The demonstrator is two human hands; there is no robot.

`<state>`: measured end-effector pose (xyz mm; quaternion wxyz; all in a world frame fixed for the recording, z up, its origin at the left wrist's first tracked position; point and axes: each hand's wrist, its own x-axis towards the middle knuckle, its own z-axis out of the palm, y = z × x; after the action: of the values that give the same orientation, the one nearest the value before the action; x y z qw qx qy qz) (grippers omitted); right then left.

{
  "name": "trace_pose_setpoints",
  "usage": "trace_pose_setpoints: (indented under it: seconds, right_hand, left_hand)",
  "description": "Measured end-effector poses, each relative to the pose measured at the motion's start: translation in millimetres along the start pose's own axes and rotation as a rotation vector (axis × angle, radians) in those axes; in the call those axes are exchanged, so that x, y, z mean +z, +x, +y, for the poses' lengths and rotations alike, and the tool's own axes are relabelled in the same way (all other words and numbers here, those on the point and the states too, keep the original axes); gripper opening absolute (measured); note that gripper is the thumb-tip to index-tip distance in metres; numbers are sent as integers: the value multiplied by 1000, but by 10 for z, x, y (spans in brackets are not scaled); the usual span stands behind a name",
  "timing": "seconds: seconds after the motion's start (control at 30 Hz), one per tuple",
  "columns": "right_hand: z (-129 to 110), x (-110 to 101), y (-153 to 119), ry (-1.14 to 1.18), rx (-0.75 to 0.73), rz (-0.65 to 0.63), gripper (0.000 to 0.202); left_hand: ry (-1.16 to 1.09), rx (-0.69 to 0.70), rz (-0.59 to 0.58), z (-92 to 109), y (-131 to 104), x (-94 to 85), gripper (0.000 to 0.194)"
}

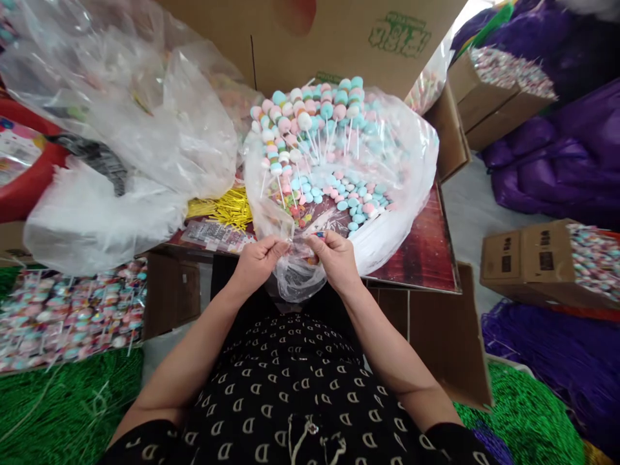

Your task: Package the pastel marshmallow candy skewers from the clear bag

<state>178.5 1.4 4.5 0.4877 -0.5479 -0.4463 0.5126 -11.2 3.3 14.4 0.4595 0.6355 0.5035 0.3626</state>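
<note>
My left hand [264,261] and my right hand [335,255] are close together at the table's front edge, both closed in a pinch. Between them is crinkled clear plastic, part of a clear plastic bag [300,284] that hangs over the edge. A small bit of blue and red shows at my right fingertips; its kind is too small to tell. Just beyond, pink, blue and white candy skewers [304,121] on white sticks lie in a pile on the open bag. Loose candies [356,205] and colourful gummy rings [303,216] are scattered nearer my hands.
Yellow twist ties [227,208] and printed clear wrappers [213,234] lie left of the bag on the dark red table [431,258]. A large cardboard box [334,45] stands behind. Packed candy skewers [72,313] fill a box at left. Boxes [527,261] and purple bags [571,155] are at right.
</note>
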Motion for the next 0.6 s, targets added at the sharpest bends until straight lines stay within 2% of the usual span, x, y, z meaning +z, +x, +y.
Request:
trace_pose_setpoints:
  seconds: [0.07,0.3,0.43,0.6]
  right_hand:
    - [-2,26,20,-37,-6,4,63]
    - [-149,122,129,-210,-70,-56,73]
    - [-220,179,201,-308,-117,-79,76]
    - [-228,232,314,-269,-106,-71,66]
  left_hand:
    - [49,4,18,-5,-7,-19,43]
    - [-100,9,-8,-42,11,-108,30]
    - [61,57,84,-58,11,-161,42]
    - [21,55,160,-135,27,-162,28]
